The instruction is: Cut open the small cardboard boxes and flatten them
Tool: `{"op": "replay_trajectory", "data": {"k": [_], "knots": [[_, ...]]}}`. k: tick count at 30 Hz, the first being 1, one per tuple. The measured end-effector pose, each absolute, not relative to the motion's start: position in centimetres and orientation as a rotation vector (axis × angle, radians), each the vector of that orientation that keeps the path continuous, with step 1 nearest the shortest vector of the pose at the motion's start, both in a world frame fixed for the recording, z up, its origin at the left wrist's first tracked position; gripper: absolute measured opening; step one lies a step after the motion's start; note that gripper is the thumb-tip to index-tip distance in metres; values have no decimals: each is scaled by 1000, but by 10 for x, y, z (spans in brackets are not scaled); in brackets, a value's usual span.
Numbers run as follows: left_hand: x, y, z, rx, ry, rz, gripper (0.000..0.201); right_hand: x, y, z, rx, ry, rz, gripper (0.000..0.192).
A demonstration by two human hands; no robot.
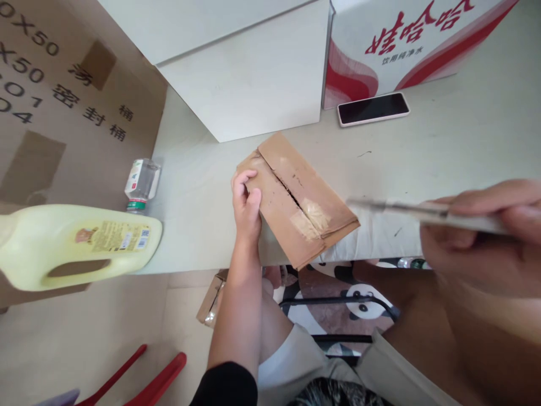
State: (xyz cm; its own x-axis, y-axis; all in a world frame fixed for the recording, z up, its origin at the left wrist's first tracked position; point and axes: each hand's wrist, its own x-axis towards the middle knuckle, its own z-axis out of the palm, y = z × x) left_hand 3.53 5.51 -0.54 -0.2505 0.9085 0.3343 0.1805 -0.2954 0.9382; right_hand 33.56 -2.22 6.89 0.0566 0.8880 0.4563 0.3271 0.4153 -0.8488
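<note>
A small brown cardboard box (pixel 281 211) lies slantwise near the table's front edge. Along its top runs a seam with a dark gap, and patches of tape and scuffs show near the right end. My left hand (pixel 247 206) grips the box at its left side, thumb and fingers bent over the edge. To the right, my right hand (pixel 490 242) is closed around a utility knife (pixel 426 210), blurred by motion. Its thin grey blade points left, with the tip close to the box's right corner; whether they touch I cannot tell.
Behind the box stand a white carton (pixel 253 84), a red-and-white water carton (pixel 393 51) and a phone (pixel 374 109). At left are a large cardboard box (pixel 84 141), a clear bottle (pixel 143 179) lying down and a pale yellow jug (pixel 127 239). Below, a small carton (pixel 210 299) is on the floor.
</note>
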Motion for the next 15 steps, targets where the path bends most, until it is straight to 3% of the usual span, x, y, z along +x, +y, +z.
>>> {"op": "replay_trajectory", "data": {"k": [4,8,12,15], "knots": [[29,54,-1,1224,1234,1673,56,327,7,45,-1301,-1258,495,21],[26,56,4,1100,1239,1828,52,326,19,28,-1550,-1582,653,25],[25,53,3,1095,1216,1808,51,321,11,33,-1373,-1640,677,27],[27,49,0,1170,1200,1700,52,314,-4,47,-1127,-1437,626,14]]}}
